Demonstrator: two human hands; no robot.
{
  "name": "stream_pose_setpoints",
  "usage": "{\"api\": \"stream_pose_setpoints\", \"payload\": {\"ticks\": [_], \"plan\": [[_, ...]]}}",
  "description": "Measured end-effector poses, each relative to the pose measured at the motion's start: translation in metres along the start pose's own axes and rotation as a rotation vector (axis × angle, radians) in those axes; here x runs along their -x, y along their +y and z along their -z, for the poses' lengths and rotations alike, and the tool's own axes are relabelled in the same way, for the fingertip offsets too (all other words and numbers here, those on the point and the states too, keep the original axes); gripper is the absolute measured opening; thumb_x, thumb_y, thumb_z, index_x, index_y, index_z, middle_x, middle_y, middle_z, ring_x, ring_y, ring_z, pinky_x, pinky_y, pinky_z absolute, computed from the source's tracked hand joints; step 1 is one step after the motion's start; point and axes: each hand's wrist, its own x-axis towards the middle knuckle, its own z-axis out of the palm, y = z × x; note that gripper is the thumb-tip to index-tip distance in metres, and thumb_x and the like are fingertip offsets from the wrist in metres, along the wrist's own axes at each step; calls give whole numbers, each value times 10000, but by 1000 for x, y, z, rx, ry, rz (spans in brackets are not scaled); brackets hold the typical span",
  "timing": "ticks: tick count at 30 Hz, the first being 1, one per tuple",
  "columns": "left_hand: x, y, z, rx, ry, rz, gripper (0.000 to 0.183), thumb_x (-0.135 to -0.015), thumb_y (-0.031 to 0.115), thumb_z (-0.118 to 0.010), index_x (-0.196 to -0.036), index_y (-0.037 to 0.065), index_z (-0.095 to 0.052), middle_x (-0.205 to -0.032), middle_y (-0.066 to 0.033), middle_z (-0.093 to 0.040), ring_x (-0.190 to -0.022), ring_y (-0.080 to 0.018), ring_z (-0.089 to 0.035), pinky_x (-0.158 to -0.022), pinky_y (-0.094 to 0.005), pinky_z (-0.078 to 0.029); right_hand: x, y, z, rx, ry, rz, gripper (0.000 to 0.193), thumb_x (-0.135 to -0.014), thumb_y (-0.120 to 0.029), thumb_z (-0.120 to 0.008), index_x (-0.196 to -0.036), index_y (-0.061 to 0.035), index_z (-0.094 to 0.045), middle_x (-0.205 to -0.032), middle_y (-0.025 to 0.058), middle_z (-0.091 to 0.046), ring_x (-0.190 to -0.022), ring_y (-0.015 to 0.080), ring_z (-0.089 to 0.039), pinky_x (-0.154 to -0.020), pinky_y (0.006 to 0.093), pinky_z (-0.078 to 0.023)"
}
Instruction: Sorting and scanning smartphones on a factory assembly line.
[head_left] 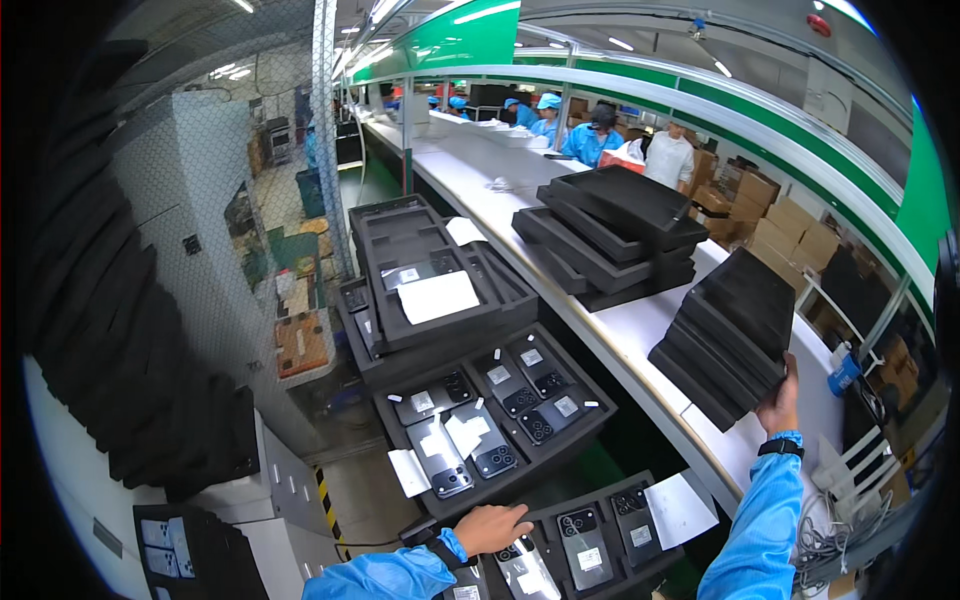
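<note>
My right hand [780, 400] grips the near right edge of a stack of black foam trays [728, 320], which sits tilted on the white bench. My left hand [490, 528] rests over the far edge of a near black foam tray [625, 580], its fingers loosely stretched out and holding nothing. In that tray lie dark smartphones [583, 548] with white labels and a silver one [527, 572], just below my left hand. Beyond it, another foam tray [560, 440] holds several phones, small white tags and paper slips [465, 432].
More foam trays [375, 235] are piled farther back, with a white sheet [438, 297] on top. Another stack of foam trays [620, 215] stands on the long white bench [640, 345]. Tall dark foam stacks [140, 330] line the left. People in blue [590, 140] work beyond the bench.
</note>
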Motion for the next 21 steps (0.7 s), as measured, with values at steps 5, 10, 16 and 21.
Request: {"api": "stream_pose_setpoints", "payload": {"ticks": [5,10,16,21], "plan": [[5,6,1,-60,58,-18,442,-1004,439,-471,-1187,49,-569,-817,-235,-684,-786,-436,-664,-700,-547,-519,-17,10,-29,19,41,37,639,-899,-544,-535,-1376,-119,-522,-1405,120,-547,-1262,317,-521,-1074,510,-378],[-1,6,0,-81,57,-3,433,-1004,432,-472,-1186,53,-574,-797,-235,-684,-770,-441,-664,-695,-555,-515,-25,18,-30,55,122,117,700,-884,-568,-541,-1424,-128,-465,-1450,139,-482,-1304,340,-467,-1063,557,-359],[-3,8,0,-73,43,23,434,-1000,428,-482,-1205,59,-583,-815,-238,-691,-787,-446,-668,-710,-562,-518,-22,17,-22,145,143,97,817,-856,-638,-533,-1503,-168,-369,-1555,172,-331,-1389,430,-320,-1078,673,-214],[-5,0,-6,-48,104,51,410,-994,416,-496,-1202,78,-598,-831,-228,-696,-801,-441,-669,-746,-549,-519,-9,16,-36,214,164,74,847,-850,-667,-534,-1518,-181,-348,-1568,170,-309,-1392,447,-304,-1079,681,-199]]}}
